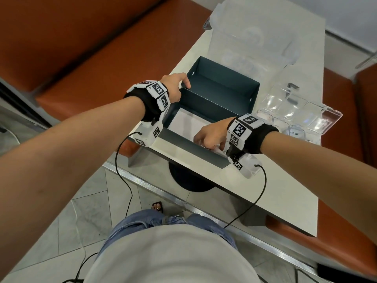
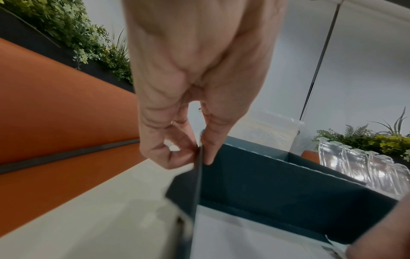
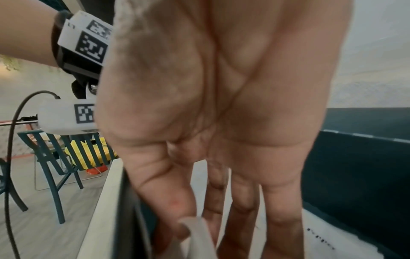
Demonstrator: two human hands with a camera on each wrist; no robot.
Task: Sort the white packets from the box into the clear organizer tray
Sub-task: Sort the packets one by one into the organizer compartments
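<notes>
A dark teal open box (image 1: 220, 92) stands on the white table. White packets (image 1: 183, 122) lie flat on its floor. My left hand (image 1: 184, 83) pinches the top edge of the box's left wall (image 2: 199, 175), thumb inside and fingers outside. My right hand (image 1: 201, 137) reaches down into the near right corner of the box. There the thumb and fingers of my right hand (image 3: 193, 227) pinch a white packet (image 3: 199, 245). Another white packet (image 3: 321, 238) with dark print lies beside it. The clear organizer tray (image 1: 285, 103) sits just right of the box, its lid open.
A large clear plastic container (image 1: 244, 29) stands at the far end of the table (image 1: 265, 201). Orange bench seats (image 1: 81, 48) flank the table on both sides. A near compartment of the tray holds a white thing with dark print (image 1: 295, 134). Cables hang from both wristbands.
</notes>
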